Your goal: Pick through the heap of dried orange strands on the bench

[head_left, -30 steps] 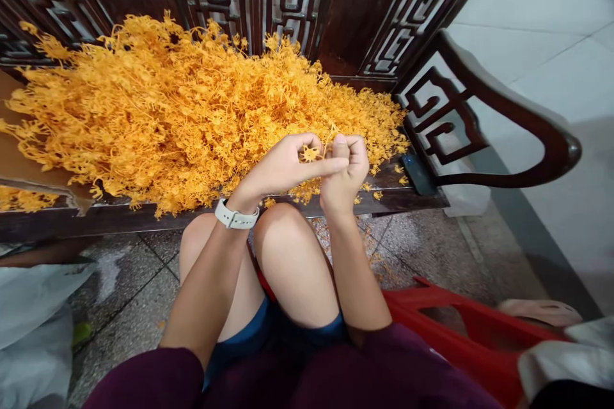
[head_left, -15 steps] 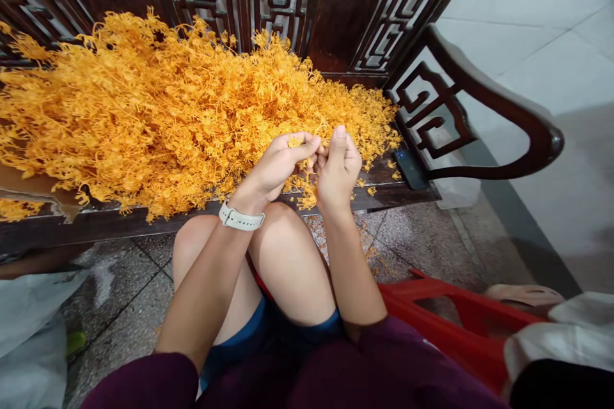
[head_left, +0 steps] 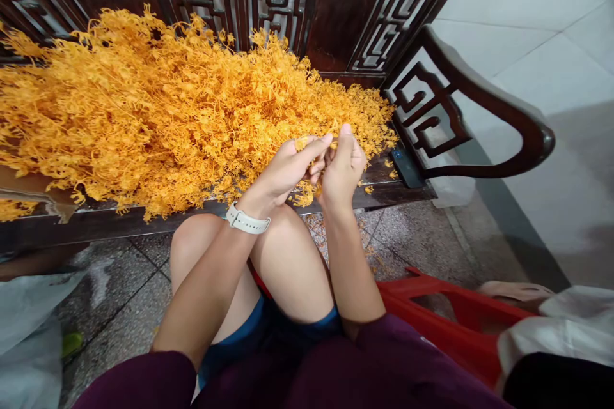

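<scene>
Dark-brown carved wooden bench [head_left: 105, 223] bears heaped orange, spidery sprigs [head_left: 167, 108]; left hand [head_left: 286, 166] pinches some, nearly closed; right hand [head_left: 343, 171], thumb up, curls its fingers, grip unclear.

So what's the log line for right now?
left hand: holding yellow piece | right hand: close beside it | yellow heap: on dark bench

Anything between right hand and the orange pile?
Straight ahead, nothing visible stands between the right hand and the orange pile. Toward the pile's left part, the left hand is in the way.
</scene>
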A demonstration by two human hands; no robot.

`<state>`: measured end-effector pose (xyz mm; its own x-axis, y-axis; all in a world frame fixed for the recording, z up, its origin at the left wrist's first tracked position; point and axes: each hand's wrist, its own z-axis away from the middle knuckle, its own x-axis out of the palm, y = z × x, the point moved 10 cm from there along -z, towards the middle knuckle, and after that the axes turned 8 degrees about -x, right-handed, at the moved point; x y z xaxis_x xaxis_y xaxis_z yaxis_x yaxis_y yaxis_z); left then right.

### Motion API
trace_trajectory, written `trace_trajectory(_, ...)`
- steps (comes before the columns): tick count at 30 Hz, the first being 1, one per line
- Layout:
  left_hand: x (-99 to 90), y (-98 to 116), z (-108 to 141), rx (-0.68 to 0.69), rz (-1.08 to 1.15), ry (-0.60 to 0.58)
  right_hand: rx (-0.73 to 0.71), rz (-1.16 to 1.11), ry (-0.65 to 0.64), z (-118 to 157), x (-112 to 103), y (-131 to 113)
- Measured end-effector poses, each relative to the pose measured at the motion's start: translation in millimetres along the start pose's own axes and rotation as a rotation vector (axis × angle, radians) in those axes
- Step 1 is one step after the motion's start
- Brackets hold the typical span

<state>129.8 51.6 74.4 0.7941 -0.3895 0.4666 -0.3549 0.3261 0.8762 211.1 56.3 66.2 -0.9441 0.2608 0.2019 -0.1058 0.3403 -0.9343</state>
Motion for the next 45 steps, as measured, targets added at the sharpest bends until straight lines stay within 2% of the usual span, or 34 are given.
trace_trajectory(6,-4.1,-2.0,1.5,0.012,-0.065,0.067,0.051,-0.030,-0.057,1.2,4.7,-1.3)
trace_trajectory(15,-1.6,-7.6,1.0,-0.043,0.082,0.119,0.063,-0.057,-0.062,-5.7,2.6,-0.5)
trace_trajectory(21,-2.7,-14.6,1.4,-0.007,0.137,0.174,0.046,-0.045,-0.093,-8.1,7.2,1.9)
trace_trajectory(25,-5.3,-13.8,2.5,0.002,0.258,0.167,0.072,-0.093,-0.062,-12.8,-1.4,-2.9)
trace_trajectory(27,-15.9,-9.9,2.8,-0.006,0.409,0.197,0.164,-0.186,-0.113,-11.9,-2.2,-1.5)
trace_trajectory(29,-30.9,1.7,3.0,0.051,0.534,0.230,0.267,-0.282,-0.191,-5.3,1.2,-0.6)
trace_trajectory(32,-48.6,17.2,2.3,0.129,0.519,0.260,0.365,-0.339,-0.332,14.1,12.3,-3.7)
trace_trajectory(36,-49.8,11.1,0.3,0.086,0.501,0.245,0.394,-0.352,-0.537,40.9,19.3,-14.2)
trace_trajectory(39,-43.7,8.0,3.5,0.084,0.506,0.223,0.344,-0.255,-0.733,50.9,4.0,-18.5)
trace_trajectory(42,-41.9,12.2,8.7,0.104,0.448,0.220,0.263,-0.007,-0.914,44.4,-24.6,-8.7)
trace_trajectory(43,-42.8,14.7,10.3,0.114,0.422,0.225,0.237,0.066,-0.898,32.8,-37.3,-3.3)
trace_trajectory(45,-44.1,19.1,12.1,0.133,0.379,0.219,0.179,0.115,-0.745,-3.2,-64.1,4.2)
